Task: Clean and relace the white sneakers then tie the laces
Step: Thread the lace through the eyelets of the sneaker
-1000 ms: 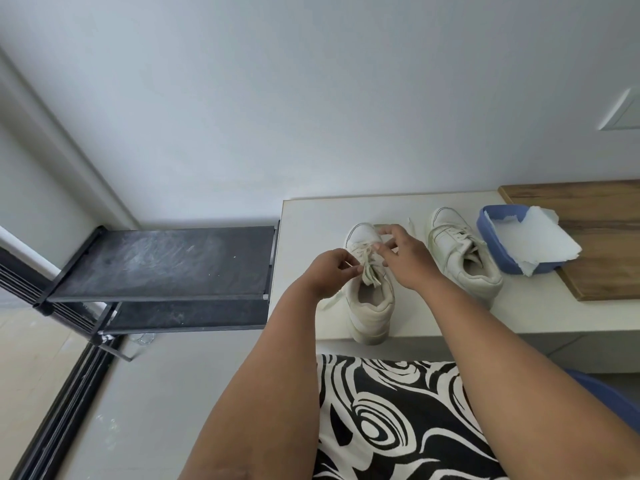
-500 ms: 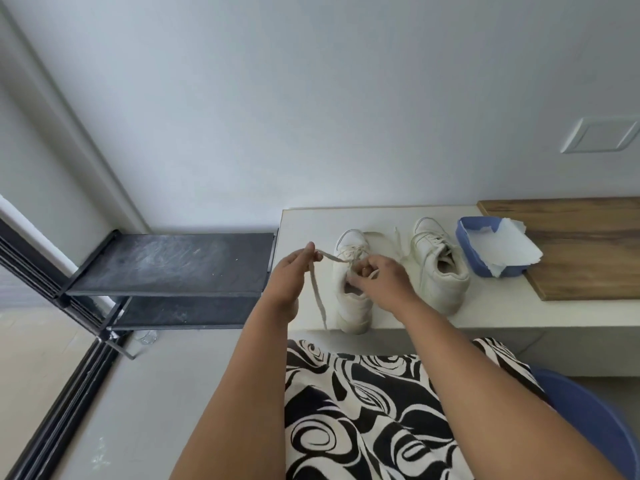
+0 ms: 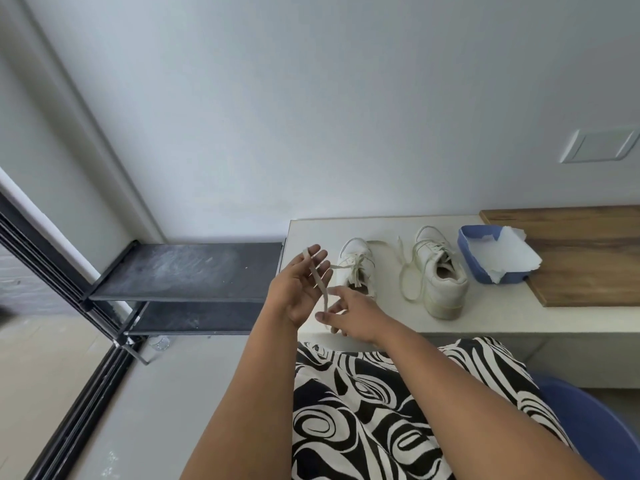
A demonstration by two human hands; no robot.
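Two white sneakers stand on a pale bench (image 3: 491,327), toes toward the wall. The left sneaker (image 3: 356,263) has a cream lace (image 3: 320,282) running out from its eyelets to my left hand (image 3: 299,289), which is raised palm-up with the lace draped over its spread fingers. My right hand (image 3: 349,315) is just below and pinches the lace's hanging lower part in front of the sneaker's heel. The right sneaker (image 3: 440,271) stands apart, its loose lace (image 3: 405,268) looping onto the bench.
A blue tray (image 3: 467,258) with white paper (image 3: 502,254) sits beside the right sneaker, partly on a wooden board (image 3: 588,258). A black metal shelf (image 3: 187,268) adjoins the bench's left end. My patterned lap (image 3: 381,410) and a blue seat (image 3: 595,424) are below.
Both hands have left the left sneaker's tongue. My left hand drew the lace out to the left and turned palm-up; my right hand dropped toward the bench edge onto the hanging lace.
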